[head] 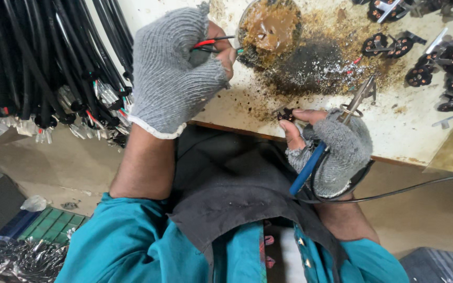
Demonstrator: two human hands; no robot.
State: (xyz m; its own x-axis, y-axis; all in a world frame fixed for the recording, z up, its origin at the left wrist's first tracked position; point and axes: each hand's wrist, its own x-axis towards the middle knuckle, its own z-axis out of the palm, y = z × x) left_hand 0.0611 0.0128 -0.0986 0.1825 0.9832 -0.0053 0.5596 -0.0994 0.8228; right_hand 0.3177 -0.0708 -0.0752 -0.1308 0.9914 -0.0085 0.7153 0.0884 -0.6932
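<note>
Pinched in gloved left hand (176,68): red and black wire ends (213,43), tips touching brown flux tin (269,26). Gloved right hand (331,149), below the tin: closed around blue-handled soldering iron (336,131), fingertips gripping small black connector (287,113). Black connectors (436,57) right of tin; black cable bundle (48,63) left.

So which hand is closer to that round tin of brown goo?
The left hand. Its fingertips, pinching red and black wires, almost touch the flux tin. The right hand, with the soldering iron, sits lower, near the table's front edge.
</note>
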